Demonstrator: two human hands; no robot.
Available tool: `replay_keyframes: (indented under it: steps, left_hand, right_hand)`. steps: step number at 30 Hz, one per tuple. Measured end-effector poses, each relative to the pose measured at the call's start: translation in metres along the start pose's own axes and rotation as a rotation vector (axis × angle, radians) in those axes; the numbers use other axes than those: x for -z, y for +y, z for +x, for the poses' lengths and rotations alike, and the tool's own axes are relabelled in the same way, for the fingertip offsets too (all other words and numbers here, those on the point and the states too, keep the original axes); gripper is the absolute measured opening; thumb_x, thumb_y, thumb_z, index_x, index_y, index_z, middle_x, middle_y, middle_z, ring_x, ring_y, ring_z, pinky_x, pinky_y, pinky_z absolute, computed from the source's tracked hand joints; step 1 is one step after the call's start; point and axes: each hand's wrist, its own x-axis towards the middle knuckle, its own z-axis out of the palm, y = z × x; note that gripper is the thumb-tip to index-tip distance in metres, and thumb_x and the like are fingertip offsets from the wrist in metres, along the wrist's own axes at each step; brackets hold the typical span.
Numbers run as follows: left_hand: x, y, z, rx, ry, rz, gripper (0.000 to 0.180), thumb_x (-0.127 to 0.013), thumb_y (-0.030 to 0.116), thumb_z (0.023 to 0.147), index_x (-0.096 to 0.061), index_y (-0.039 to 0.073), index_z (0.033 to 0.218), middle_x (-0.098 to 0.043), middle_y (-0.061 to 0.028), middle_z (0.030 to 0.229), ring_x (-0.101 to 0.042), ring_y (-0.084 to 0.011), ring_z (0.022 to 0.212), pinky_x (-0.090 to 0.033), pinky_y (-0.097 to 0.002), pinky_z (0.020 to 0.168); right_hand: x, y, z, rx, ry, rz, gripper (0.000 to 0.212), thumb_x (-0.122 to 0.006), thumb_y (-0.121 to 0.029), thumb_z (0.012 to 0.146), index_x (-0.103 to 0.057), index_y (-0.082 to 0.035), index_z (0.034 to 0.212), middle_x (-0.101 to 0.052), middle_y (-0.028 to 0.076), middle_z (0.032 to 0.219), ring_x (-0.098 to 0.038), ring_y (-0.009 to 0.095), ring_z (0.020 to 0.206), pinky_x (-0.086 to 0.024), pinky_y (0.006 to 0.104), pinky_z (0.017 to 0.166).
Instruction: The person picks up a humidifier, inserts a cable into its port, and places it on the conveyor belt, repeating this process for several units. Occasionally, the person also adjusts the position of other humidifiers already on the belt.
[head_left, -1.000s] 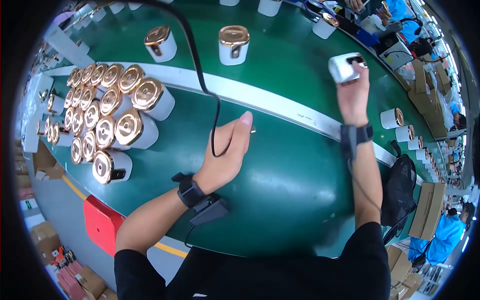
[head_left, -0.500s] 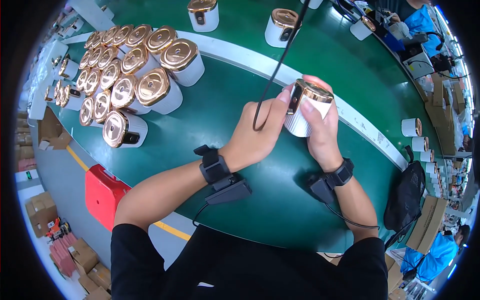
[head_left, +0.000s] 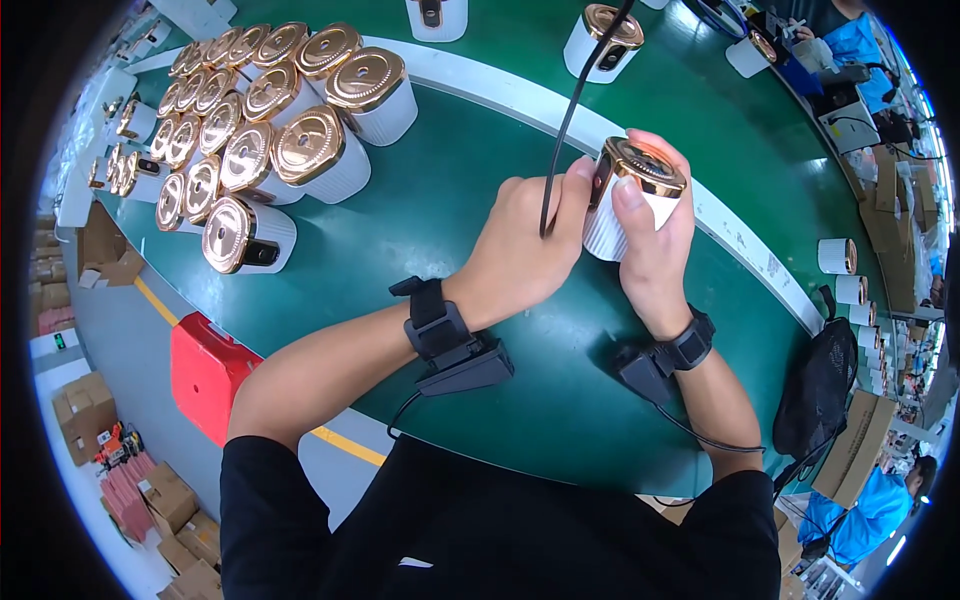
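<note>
Presently, canisters (head_left: 313, 145) crowd left; left hand (head_left: 520, 240) pinches cable (head_left: 567, 122) crossing rail (head_left: 470, 76). Right hand (head_left: 653, 247), clamped on white canister (head_left: 606, 231), came nearer.

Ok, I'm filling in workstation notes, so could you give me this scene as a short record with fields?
Right grip: holds a white canister with a gold top, dark panel on its left
Left grip: curled closed beside it; black cable runs to the hand; contents hidden
Contact between left grip and canister: cannot tell
Left on green table: group of similar canisters
Right side: black bag
Floor, left: red stool
Far right: person in blue
</note>
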Motion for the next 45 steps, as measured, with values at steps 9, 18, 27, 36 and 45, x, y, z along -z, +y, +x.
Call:
replay_keyframes:
  steps: [9, 18, 27, 36, 45]
  left_hand:
    - [-0.006, -0.007, -0.001, -0.096, 0.071, 0.049, 0.043, -0.042, 0.022, 0.100, -0.049, -0.003, 0.066, -0.039, -0.0131, 0.047, -0.034, -0.0232, 0.040, -0.029, -0.0383, 0.043]
    - [-0.003, -0.005, 0.005, -0.058, -0.013, -0.040, 0.042, -0.045, 0.021, 0.099, -0.049, -0.003, 0.065, -0.033, -0.0090, 0.046, -0.028, -0.0175, 0.041, -0.025, -0.0350, 0.042]
    - [0.002, -0.012, 0.003, -0.090, -0.013, -0.012, 0.045, -0.044, 0.025, 0.100, -0.047, -0.003, 0.065, -0.033, -0.0061, 0.047, -0.028, -0.0146, 0.042, -0.025, -0.0356, 0.043]
    - [0.007, -0.007, 0.005, 0.161, -0.017, -0.263, 0.043, -0.040, 0.029, 0.099, -0.045, -0.002, 0.069, -0.037, -0.0074, 0.053, -0.037, -0.0120, 0.050, -0.029, -0.0344, 0.047]
    - [0.006, -0.002, 0.002, 0.082, 0.115, -0.156, 0.037, -0.042, 0.026, 0.098, -0.045, -0.001, 0.073, -0.040, -0.0077, 0.053, -0.037, -0.0131, 0.049, -0.031, -0.0334, 0.047]
  right_hand:
    - [0.012, -0.008, 0.009, 0.038, -0.035, -0.011, 0.054, -0.070, -0.021, 0.084, -0.041, -0.001, 0.126, -0.059, 0.009, 0.107, -0.057, 0.014, 0.098, -0.047, 0.0291, 0.087]
    - [0.302, 0.004, 0.051, 0.229, 0.709, -0.702, 0.053, -0.077, -0.020, 0.078, -0.045, 0.004, 0.113, -0.056, 0.012, 0.109, -0.057, 0.016, 0.092, -0.047, 0.0281, 0.082]
    - [0.134, -0.037, 0.073, 0.444, 0.208, -1.159, 0.073, -0.075, -0.024, 0.080, -0.036, -0.002, 0.137, -0.037, 0.015, 0.139, -0.043, 0.025, 0.120, -0.037, 0.0400, 0.101]
    - [0.045, 0.010, 0.112, -0.121, -0.205, -0.247, 0.048, -0.068, -0.016, 0.082, -0.048, -0.002, 0.123, -0.058, 0.008, 0.113, -0.056, 0.018, 0.104, -0.043, 0.0282, 0.091]
    - [0.013, 0.003, 0.046, -0.005, -0.053, -0.019, 0.023, -0.056, -0.014, 0.090, -0.056, 0.001, 0.108, -0.063, 0.010, 0.100, -0.062, 0.015, 0.085, -0.048, 0.0255, 0.078]
